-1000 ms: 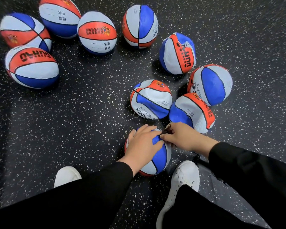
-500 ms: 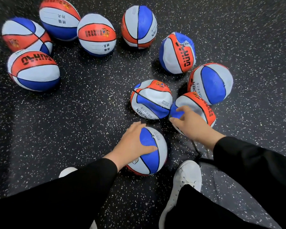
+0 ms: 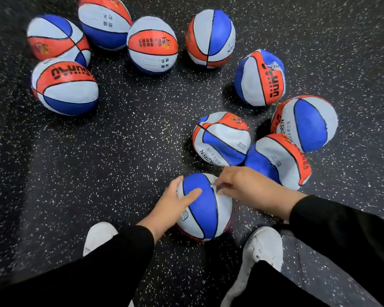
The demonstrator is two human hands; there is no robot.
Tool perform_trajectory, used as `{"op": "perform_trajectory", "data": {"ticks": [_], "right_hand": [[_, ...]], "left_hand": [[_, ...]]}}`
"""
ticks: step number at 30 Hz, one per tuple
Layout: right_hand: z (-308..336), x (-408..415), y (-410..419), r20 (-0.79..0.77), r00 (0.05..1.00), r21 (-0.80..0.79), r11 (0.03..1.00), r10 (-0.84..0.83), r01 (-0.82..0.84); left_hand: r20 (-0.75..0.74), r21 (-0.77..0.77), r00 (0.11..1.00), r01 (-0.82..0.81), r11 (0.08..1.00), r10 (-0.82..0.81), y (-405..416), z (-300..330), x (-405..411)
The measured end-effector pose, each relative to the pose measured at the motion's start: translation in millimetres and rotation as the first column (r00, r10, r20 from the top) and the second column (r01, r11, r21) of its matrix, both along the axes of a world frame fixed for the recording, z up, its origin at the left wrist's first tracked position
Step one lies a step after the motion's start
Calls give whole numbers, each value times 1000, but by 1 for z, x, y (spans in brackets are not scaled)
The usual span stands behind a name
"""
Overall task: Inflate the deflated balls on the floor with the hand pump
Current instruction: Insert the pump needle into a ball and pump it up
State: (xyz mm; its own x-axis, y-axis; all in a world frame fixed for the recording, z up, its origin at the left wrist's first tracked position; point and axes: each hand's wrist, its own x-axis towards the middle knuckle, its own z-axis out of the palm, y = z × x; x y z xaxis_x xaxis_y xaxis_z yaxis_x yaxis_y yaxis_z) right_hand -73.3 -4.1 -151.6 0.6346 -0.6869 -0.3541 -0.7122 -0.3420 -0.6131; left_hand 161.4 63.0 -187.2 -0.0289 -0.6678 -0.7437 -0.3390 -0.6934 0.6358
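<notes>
Head view: person crouched over the black speckled rubber floor (image 3: 120, 151).
Left hand (image 3: 175, 201): spread flat on the near blue, white and orange rubber ball (image 3: 205, 209), probably steadying it.
Right hand (image 3: 244, 187): fingertips pinching something small and glinting at the ball's seam, likely the pump needle.
Ball: between the white shoes, looks rounded; those just beyond it are crumpled.

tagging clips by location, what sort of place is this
Probably a gym or sports hall: black speckled rubber floor, and many red, white and blue basketballs, such as one at far left, lying across it. No walls or equipment show, so it's a guess.
</notes>
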Motion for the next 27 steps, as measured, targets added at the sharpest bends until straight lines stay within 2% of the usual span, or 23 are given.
{"op": "perform_trajectory", "data": {"ticks": [3,5,11,14,16,17,20,23,25,27], "right_hand": [[3,4,3,39,999,-9,1000,-2,2],[3,12,2,13,1000,3,1000,-5,4],[8,28,-11,-95,990,5,995,101,-101],[7,30,-18,-116,991,40,997,71,-67],[3,29,-15,-93,995,37,999,24,-21],[0,29,-12,-80,997,27,1000,-3,5],[-6,29,-6,-39,997,-8,998,-69,68],[-6,25,-2,-4,995,-12,995,-96,96],[1,22,-2,7,990,-28,989,-142,142],[18,23,-9,25,980,-48,979,-195,196]], "left_hand": [[-111,49,980,-161,986,166,11,-2,1],[-130,37,970,-204,978,207,13,-2,0],[-156,67,974,-154,986,163,3,-2,3],[-146,67,977,-146,987,155,-2,1,0],[-153,112,960,-219,969,235,-3,-1,0],[-158,153,938,-286,946,309,-1,-3,2],[-147,387,812,-478,788,565,18,-18,11],[-212,575,714,-460,676,667,34,-16,2],[-241,602,637,-494,628,732,34,-10,-6],[-286,554,561,-564,612,776,22,4,-7]]}}
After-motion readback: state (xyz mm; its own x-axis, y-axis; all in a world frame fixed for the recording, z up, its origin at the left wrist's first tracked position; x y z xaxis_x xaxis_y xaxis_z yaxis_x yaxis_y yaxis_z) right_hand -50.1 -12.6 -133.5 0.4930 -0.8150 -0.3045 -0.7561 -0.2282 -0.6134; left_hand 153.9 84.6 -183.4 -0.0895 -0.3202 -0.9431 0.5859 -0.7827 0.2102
